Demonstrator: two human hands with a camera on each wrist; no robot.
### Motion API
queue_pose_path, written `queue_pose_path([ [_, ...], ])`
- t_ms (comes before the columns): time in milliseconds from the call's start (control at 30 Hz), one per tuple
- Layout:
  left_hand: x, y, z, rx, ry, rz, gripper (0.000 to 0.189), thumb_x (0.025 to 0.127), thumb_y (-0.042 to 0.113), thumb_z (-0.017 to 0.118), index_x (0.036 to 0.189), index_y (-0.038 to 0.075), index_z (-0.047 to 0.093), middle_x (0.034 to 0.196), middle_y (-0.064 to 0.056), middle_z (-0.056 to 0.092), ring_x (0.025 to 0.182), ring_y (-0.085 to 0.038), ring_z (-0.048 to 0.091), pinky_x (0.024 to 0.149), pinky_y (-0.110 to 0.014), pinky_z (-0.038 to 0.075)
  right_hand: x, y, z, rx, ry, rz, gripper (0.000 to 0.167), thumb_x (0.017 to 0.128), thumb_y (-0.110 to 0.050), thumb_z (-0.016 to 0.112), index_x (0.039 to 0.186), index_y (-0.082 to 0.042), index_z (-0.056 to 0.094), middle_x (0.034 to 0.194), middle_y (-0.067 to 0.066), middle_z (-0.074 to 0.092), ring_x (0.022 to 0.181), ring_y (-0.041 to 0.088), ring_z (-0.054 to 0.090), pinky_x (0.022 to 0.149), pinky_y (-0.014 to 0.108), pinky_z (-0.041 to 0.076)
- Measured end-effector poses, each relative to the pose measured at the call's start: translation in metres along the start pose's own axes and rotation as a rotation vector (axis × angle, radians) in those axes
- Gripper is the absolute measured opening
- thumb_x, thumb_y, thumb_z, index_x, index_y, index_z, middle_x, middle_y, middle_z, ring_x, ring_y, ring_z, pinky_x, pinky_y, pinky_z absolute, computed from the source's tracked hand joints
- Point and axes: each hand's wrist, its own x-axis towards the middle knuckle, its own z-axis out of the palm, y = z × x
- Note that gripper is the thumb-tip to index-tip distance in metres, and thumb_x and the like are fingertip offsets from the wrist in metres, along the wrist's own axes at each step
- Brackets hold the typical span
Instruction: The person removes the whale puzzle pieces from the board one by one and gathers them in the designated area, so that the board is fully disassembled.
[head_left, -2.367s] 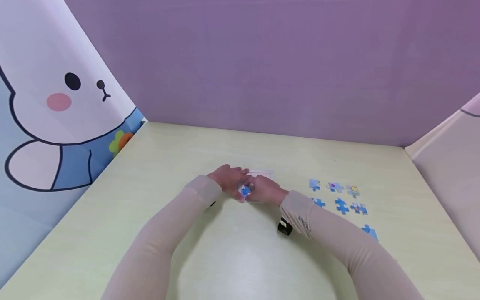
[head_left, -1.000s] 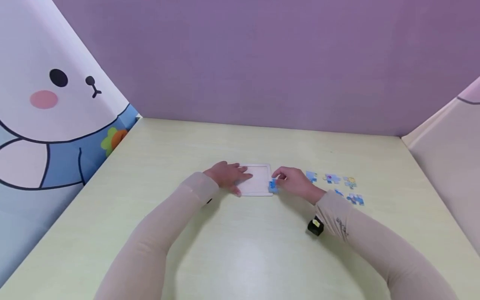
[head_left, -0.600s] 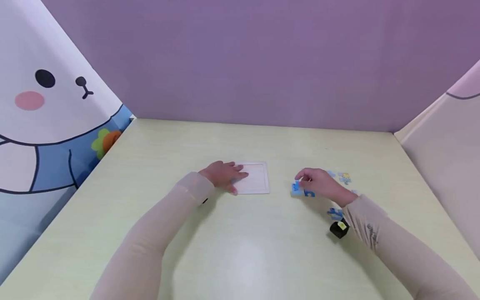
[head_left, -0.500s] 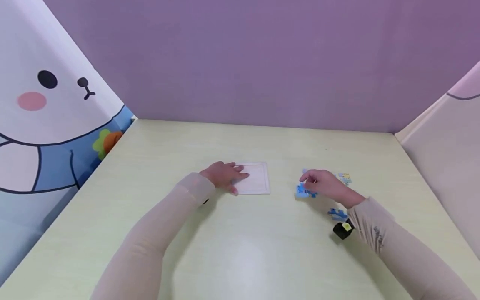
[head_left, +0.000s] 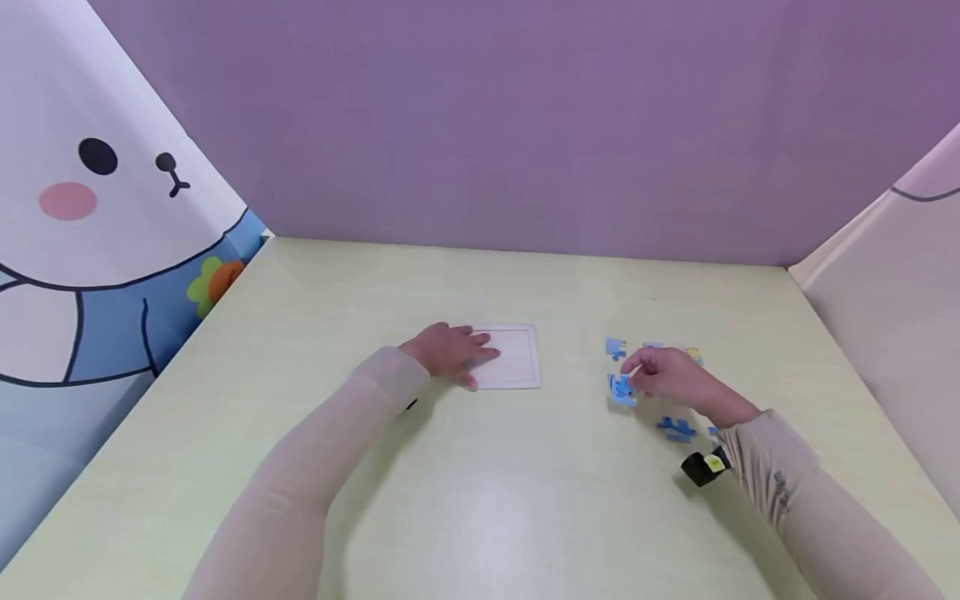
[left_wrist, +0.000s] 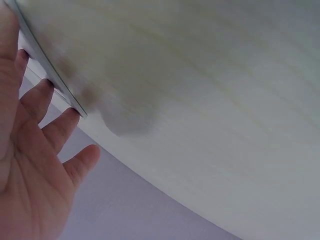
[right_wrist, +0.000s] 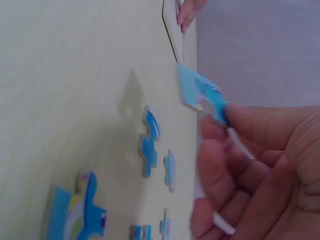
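Note:
My left hand (head_left: 452, 353) lies with spread fingers over the left side of a white puzzle tray (head_left: 522, 383). In the left wrist view its fingertips (left_wrist: 68, 116) reach the tray's edge (left_wrist: 55, 75). My right hand (head_left: 675, 377) pinches a blue jigsaw piece (head_left: 624, 395) between thumb and fingers, to the right of the tray. The right wrist view has this jigsaw piece (right_wrist: 190, 87) raised above the table, tilted, casting a shadow. Below it lies another blue piece (right_wrist: 148, 145). My right hand partly hides the pieces behind it.
Several loose jigsaw pieces lie around my right hand: a light blue one (head_left: 616, 347), a yellow one (head_left: 694, 355) and a blue one (head_left: 677, 428). A black wrist camera (head_left: 705, 467) hangs under my right sleeve. A purple wall (head_left: 525, 125) bounds the table's far edge.
My right hand has carried the blue jigsaw piece away from the tray, rightward to the loose pieces. My left hand stays on the tray, its fingers now spread.

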Motion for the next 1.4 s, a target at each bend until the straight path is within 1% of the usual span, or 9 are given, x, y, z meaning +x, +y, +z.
queue_pose_path([
  [200, -0.003, -0.001, 0.004, 0.02, 0.048, 0.026, 0.07, 0.089, 0.053, 0.058, 0.149, 0.021, 0.037, 0.154, -0.007, 0.032, 0.137, -0.032, 0.034, 0.099, -0.049, 0.039, -0.007, 0.002, -0.002, -0.005, -0.111, 0.05, 0.016, 0.092, -0.004, 0.057, 0.105, 0.005, 0.06, 0.076, 0.003, 0.059, 0.07, 0.018, 0.054, 0.068, 0.034, 0.046],
  [500, -0.005, 0.003, 0.006, -0.011, 0.063, 0.025, 0.07, 0.089, 0.052, 0.058, 0.148, 0.021, 0.038, 0.153, -0.008, 0.033, 0.137, -0.032, 0.034, 0.1, -0.05, 0.038, -0.008, 0.007, 0.004, 0.047, -0.212, 0.075, 0.009, 0.09, 0.0, 0.056, 0.097, 0.003, 0.06, 0.063, 0.0, 0.049, 0.06, 0.017, 0.048, 0.067, 0.034, 0.044],
  [700, -0.005, 0.008, 0.004, -0.02, 0.039, 0.015, 0.07, 0.09, 0.052, 0.057, 0.149, 0.021, 0.037, 0.154, -0.007, 0.031, 0.138, -0.032, 0.032, 0.102, -0.049, 0.036, -0.009, 0.01, 0.007, 0.002, -0.207, 0.094, 0.006, 0.089, -0.001, 0.056, 0.092, -0.001, 0.061, 0.061, -0.001, 0.048, 0.058, 0.015, 0.047, 0.065, 0.033, 0.042],
  [733, -0.002, 0.005, 0.008, -0.014, 0.059, 0.028, 0.07, 0.09, 0.056, 0.055, 0.149, 0.023, 0.036, 0.154, -0.006, 0.032, 0.137, -0.032, 0.033, 0.1, -0.049, 0.037, -0.009, 0.011, 0.007, -0.016, -0.204, 0.097, 0.006, 0.089, -0.001, 0.056, 0.091, -0.001, 0.062, 0.06, -0.001, 0.048, 0.058, 0.015, 0.047, 0.065, 0.033, 0.042],
  [933, 0.001, 0.009, 0.002, 0.012, 0.045, 0.023, 0.07, 0.089, 0.056, 0.055, 0.149, 0.024, 0.036, 0.154, -0.005, 0.032, 0.136, -0.032, 0.035, 0.1, -0.05, 0.037, -0.012, 0.01, 0.005, -0.139, -0.181, 0.096, 0.004, 0.089, -0.004, 0.06, 0.091, -0.002, 0.063, 0.06, -0.001, 0.054, 0.057, 0.015, 0.051, 0.065, 0.033, 0.043],
  [967, 0.0, 0.013, -0.004, 0.017, 0.015, 0.008, 0.07, 0.09, 0.052, 0.058, 0.149, 0.023, 0.036, 0.155, -0.005, 0.03, 0.137, -0.032, 0.034, 0.102, -0.05, 0.035, -0.013, 0.009, 0.005, -0.153, -0.178, 0.093, 0.004, 0.089, -0.004, 0.06, 0.091, -0.002, 0.063, 0.061, -0.001, 0.054, 0.057, 0.015, 0.05, 0.064, 0.033, 0.043],
  [1033, 0.001, 0.015, -0.007, 0.039, -0.006, 0.0, 0.07, 0.089, 0.052, 0.058, 0.15, 0.024, 0.035, 0.155, -0.004, 0.03, 0.136, -0.031, 0.035, 0.103, -0.049, 0.035, -0.014, 0.007, 0.004, -0.181, -0.173, 0.096, 0.005, 0.09, -0.006, 0.06, 0.093, -0.002, 0.062, 0.061, 0.0, 0.054, 0.057, 0.015, 0.05, 0.065, 0.033, 0.043],
  [1267, 0.001, 0.02, -0.012, 0.118, -0.019, 0.025, 0.067, 0.089, 0.053, 0.059, 0.147, 0.025, 0.039, 0.15, -0.003, 0.04, 0.127, -0.028, 0.046, 0.096, -0.045, 0.041, -0.022, 0.002, -0.01, -0.349, -0.127, 0.092, 0.019, 0.091, -0.011, 0.06, 0.104, 0.002, 0.063, 0.093, 0.008, 0.063, 0.073, 0.017, 0.053, 0.067, 0.037, 0.046],
  [1400, -0.002, 0.02, -0.012, 0.075, -0.033, 0.035, 0.063, 0.09, 0.049, 0.06, 0.146, 0.024, 0.041, 0.149, -0.005, 0.041, 0.126, -0.028, 0.048, 0.096, -0.045, 0.042, -0.029, 0.004, -0.026, -0.344, -0.092, 0.105, 0.027, 0.093, -0.015, 0.059, 0.109, 0.007, 0.06, 0.089, 0.009, 0.064, 0.073, 0.018, 0.057, 0.064, 0.036, 0.047],
])
